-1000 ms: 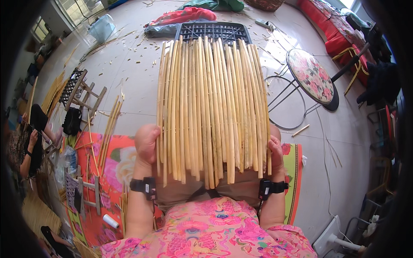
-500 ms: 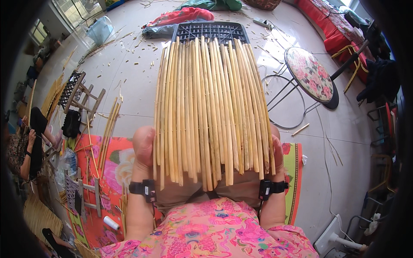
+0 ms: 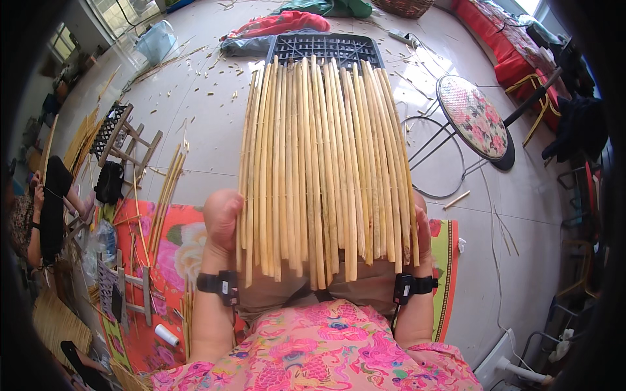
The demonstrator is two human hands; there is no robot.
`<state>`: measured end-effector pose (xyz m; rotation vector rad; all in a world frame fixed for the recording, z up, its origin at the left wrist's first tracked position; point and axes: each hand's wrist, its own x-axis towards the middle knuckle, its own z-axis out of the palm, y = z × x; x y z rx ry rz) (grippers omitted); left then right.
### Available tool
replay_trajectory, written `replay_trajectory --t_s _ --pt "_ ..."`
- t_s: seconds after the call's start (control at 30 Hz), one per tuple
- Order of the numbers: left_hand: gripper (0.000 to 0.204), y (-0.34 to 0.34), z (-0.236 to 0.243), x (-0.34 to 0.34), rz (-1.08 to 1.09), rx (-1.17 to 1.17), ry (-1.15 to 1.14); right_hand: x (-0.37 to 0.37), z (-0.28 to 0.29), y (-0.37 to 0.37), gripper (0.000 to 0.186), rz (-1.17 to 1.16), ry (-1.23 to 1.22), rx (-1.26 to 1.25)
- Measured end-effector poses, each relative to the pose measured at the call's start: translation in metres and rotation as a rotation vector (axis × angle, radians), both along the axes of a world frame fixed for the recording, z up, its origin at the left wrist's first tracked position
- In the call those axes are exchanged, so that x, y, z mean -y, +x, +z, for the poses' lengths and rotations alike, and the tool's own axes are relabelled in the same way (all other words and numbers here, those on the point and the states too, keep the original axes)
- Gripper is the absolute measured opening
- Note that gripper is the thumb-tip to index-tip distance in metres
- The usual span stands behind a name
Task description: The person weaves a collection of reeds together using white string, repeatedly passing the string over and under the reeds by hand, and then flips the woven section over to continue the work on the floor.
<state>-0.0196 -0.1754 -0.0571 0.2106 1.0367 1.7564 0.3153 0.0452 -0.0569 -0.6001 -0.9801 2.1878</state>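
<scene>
A mat of straw-coloured reed stalks [image 3: 326, 163], bound side by side with thin cross threads, spreads in front of me. Its lower ends are uneven and hang over my lap. On its left edge, my left hand [image 3: 223, 214] is closed, with the fingers partly behind the stalks. My right hand [image 3: 422, 229] grips the opposite edge, mostly hidden by the outer stalks. The far end of the mat reaches a dark plastic crate [image 3: 323, 47], covering its near side.
A floral round stool [image 3: 473, 117] stands to the right, beside a wire hoop [image 3: 433, 192]. Cut reed bits litter the tiled floor. At left are a small wooden stool [image 3: 124, 143], loose reeds [image 3: 167, 195], a white thread spool [image 3: 167, 335] and another person [image 3: 49, 208] working.
The view has shifted slightly, so the surroundings sit a little further right. The mat stays between both hands, its left edge a touch further right. The person at left has moved a little.
</scene>
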Motion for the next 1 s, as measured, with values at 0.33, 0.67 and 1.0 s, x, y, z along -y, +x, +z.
replay_trajectory --t_s 0.33,0.67,1.0 --pt "0.032 0.010 0.012 -0.006 -0.026 -0.074 0.019 0.006 0.014 -0.005 0.069 -0.022 -0.015 0.020" --pt "0.035 0.008 0.005 -0.009 0.094 0.061 0.032 0.006 0.007 -0.001 0.055 -0.091 -0.108 0.017" --pt "0.031 0.006 -0.001 -0.004 0.065 -0.075 -0.020 0.006 0.009 -0.003 0.056 -0.067 -0.134 0.000"
